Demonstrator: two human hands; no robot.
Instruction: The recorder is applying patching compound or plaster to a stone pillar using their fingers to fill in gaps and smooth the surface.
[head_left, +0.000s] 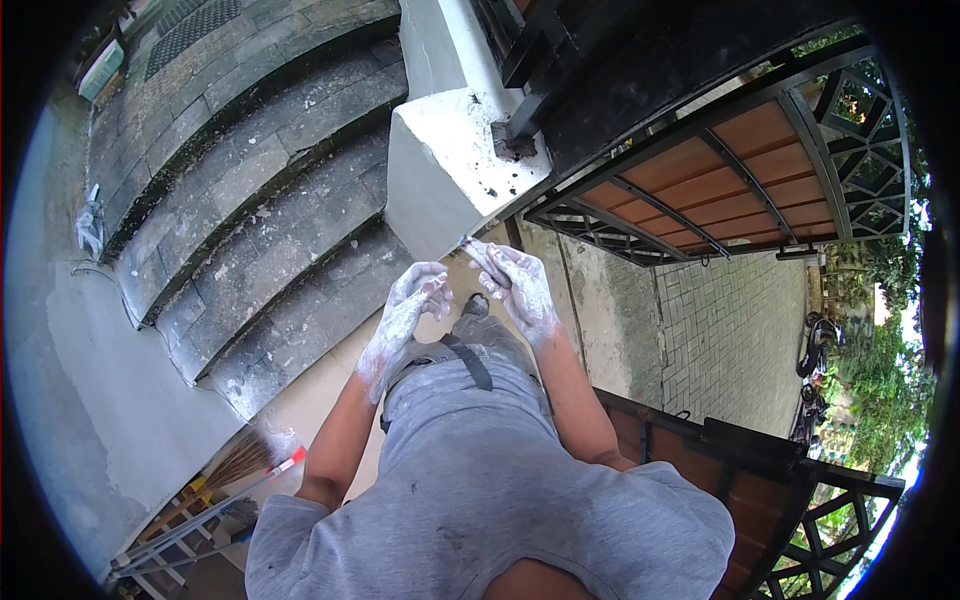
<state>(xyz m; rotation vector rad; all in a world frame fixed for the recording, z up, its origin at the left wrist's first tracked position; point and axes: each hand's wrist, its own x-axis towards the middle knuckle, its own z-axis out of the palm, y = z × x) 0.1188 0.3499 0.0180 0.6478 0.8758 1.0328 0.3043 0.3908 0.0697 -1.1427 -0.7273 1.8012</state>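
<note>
White powder or paint coats both my hands, held up in front of my waist. My right hand (522, 287) is closed on a slim greyish object (487, 262) with a dark bluish tip that points up and left. Its kind is too small to tell. Just to the left, my left hand (412, 303) has its fingers curled together in a pinch, apart from the right hand. Whether something small sits between those fingertips I cannot make out. Beyond the hands rises a white-topped wall block (470, 150) with dark specks.
Curved stone steps (270, 190) climb at the left beside a grey plastered wall (100, 370). A broom (240, 460) and long-handled tools lean at lower left. An open metal gate with brown panels (720, 180) stands at right, over a paved driveway (735, 310).
</note>
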